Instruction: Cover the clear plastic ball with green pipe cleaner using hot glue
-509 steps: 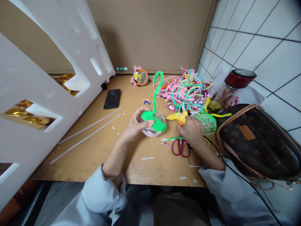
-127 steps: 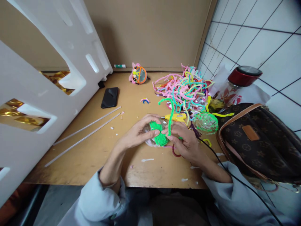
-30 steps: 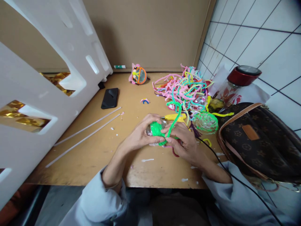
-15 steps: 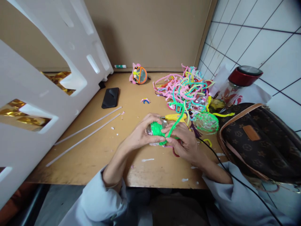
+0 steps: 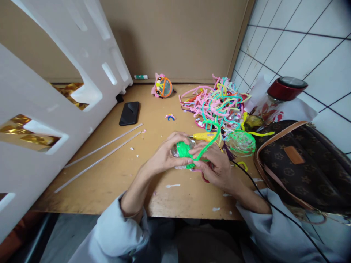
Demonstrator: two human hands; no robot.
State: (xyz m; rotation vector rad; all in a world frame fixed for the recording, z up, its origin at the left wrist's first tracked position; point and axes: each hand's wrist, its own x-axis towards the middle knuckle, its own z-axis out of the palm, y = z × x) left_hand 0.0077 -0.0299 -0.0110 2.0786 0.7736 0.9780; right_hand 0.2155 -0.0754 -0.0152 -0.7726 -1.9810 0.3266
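Observation:
Fingers and thumb of my left hand (image 5: pixel 167 155) are wrapped round a clear round object (image 5: pixel 174 150) with green fuzzy strands (image 5: pixel 183 149) wound over it. My right hand (image 5: pixel 215 164) pinches the green strand at the object's right side, and the strand's loose end (image 5: pixel 218 128) curves up and away to the right. A yellow glue gun (image 5: pixel 204 136) lies just beyond my hands, its nozzle close to the object. Part of a dark red loop (image 5: pixel 204 178) shows under my right hand.
A tangled pile of colourful pipe cleaners (image 5: pixel 216 102) lies behind, with a green-wound clear ball (image 5: pixel 241 142) nearer. Bag (image 5: pixel 304 164) and red-lidded jar (image 5: pixel 285 88) stand right. Phone (image 5: pixel 129 113), two white sticks (image 5: pixel 101 157), decorated ball (image 5: pixel 163 87) and white frame (image 5: pixel 93 47) are farther left.
The loose end of the green strand has swung slightly to the right and bends more. Both hands keep nearly the same place and grip.

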